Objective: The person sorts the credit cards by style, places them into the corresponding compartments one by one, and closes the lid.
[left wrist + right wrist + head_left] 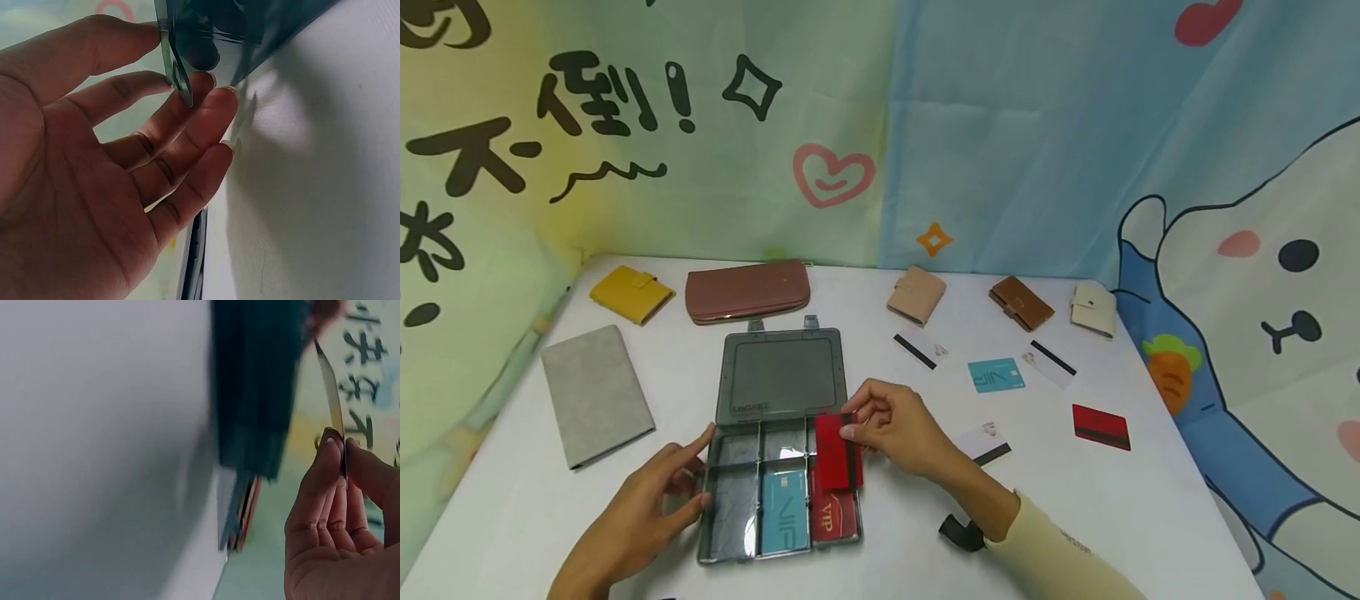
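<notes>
Pinching a red card (831, 454) between thumb and fingers, we hold it with the right hand (898, 429) at its upper edge, beside its dark stripe. The card hangs above the right-hand column of the divided box (730, 510), its face tilted away from the right wrist's view so that it shows there almost edge-on. Just below the grip, partly covered by the held card, a red VIP card (838, 518) lies in the near right compartment. Left of that, a blue VIP card (784, 512) fills the near middle one. Beyond the grip and to its left, the box's grey lid (784, 377) lies open.

Our left hand (643, 500) is well left of the grip, its fingers spread and loosely bent, fingertips touching the box's left side.

Right of the grip, we see a white card (983, 442) by our forearm, and farther right another red card (1101, 427). Beyond the grip to the right lie a teal card (996, 375) and two striped white cards (921, 349). Farthest from it stand in a row a yellow wallet (632, 294), a long brown wallet (748, 292), and pink (917, 296), brown (1021, 302) and cream wallets (1093, 310). A grey notebook (598, 396) lies far left.
</notes>
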Demonstrator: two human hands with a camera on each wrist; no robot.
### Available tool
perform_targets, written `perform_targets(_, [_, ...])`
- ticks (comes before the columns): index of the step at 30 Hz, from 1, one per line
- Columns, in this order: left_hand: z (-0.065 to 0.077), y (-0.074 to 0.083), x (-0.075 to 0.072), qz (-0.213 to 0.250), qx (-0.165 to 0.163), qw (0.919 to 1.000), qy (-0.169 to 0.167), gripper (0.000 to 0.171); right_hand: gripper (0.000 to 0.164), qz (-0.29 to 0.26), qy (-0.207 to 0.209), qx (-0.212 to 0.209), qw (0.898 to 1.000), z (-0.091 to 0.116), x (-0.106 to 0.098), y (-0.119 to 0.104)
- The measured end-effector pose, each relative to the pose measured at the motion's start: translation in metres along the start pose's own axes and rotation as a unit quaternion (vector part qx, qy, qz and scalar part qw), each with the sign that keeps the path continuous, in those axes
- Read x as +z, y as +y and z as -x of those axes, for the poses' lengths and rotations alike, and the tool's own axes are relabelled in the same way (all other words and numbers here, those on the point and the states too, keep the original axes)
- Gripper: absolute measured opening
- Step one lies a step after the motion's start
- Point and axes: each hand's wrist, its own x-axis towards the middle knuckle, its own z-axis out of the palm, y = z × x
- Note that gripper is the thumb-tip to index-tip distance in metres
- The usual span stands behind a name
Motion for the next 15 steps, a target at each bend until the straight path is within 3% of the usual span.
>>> perform_targets(3, [0.0,0.001,0.0,0.0,-0.001,1.0,0.0,0.084,0.023,0.075,-0.016,-0.013,0.997,0.008,0.013,0.0])
perform_targets(6, [-0.001,0.001,0.0,0.0,-0.008,1.0,-0.005,0.085,0.023,0.156,-0.018,-0.035,0.987,0.014,0.022,0.0])
perform_targets(12, [-0.002,0.002,0.0,-0.003,-0.016,0.9998,-0.012,0.086,0.024,0.31,0.01,-0.078,0.947,0.019,0.034,-0.001])
perform_targets(15, [-0.002,0.002,-0.001,-0.007,-0.018,0.9997,-0.011,0.086,0.024,0.347,0.002,-0.092,0.933,0.019,0.038,-0.001])
